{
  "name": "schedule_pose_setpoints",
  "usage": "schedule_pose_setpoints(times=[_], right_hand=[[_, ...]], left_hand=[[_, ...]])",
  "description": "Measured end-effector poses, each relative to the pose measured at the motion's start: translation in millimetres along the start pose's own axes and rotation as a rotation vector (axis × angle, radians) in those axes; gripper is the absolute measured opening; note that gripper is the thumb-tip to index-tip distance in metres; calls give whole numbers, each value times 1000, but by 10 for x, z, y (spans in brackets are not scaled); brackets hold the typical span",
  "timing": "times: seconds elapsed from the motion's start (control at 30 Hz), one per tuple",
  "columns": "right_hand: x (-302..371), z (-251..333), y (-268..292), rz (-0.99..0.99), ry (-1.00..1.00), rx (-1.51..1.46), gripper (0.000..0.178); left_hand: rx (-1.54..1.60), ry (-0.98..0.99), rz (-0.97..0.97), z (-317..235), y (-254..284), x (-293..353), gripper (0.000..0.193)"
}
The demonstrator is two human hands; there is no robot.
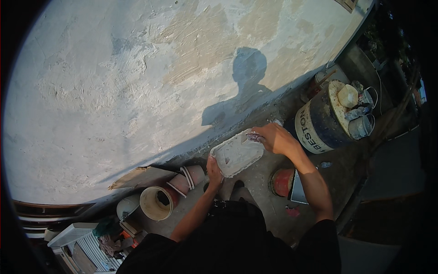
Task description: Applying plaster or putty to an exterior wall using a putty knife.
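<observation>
My left hand (214, 172) grips the near left end of a shallow white rectangular tray (241, 171), fingers wrapped over its rim. Whitish paste coats the inside of the tray, with a small dark bit in it. At the tray's far right corner my right hand (277, 138) is closed on a purplish crumpled piece (254, 137), which looks like a rag or sponge; its exact kind is unclear. That piece is over the tray's rim; whether it touches the paste I cannot tell. The tray is held in front of my body, above the ground.
Ahead rises a wall (137, 91) with patchy white coating and my shadow. A large blue-and-cream drum (315, 125) at the right bears small cans. A red bucket (282, 181) stands below it. Pinkish pots (179, 183), a cream-lined bucket (145, 201) and a wooden board (141, 177) lie left.
</observation>
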State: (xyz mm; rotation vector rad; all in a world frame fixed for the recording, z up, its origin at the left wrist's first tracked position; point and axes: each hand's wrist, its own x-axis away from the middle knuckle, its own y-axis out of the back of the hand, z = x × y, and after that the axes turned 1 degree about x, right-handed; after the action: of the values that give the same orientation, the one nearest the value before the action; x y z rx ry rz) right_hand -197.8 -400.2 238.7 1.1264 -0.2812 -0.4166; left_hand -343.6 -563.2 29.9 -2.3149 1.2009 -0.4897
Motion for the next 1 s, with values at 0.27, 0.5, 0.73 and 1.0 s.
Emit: schedule_pose_setpoints(times=[0.27, 0.5, 0.73, 1.0], right_hand=[[11, -222, -239, 6, 15, -165, 29], [21, -329, -286, 50, -69, -256, 26], [66, -218, -112, -91, -248, -42, 25], [102, -223, -214, -63, -430, -183, 23]], left_hand=[[-16, -19, -4, -33, -32, 0, 44], [21, -19, -23, -11, -45, 31, 44], [10, -62, -41, -8, -49, 36, 46], [-5, -105, -42, 75, -51, 46, 47]])
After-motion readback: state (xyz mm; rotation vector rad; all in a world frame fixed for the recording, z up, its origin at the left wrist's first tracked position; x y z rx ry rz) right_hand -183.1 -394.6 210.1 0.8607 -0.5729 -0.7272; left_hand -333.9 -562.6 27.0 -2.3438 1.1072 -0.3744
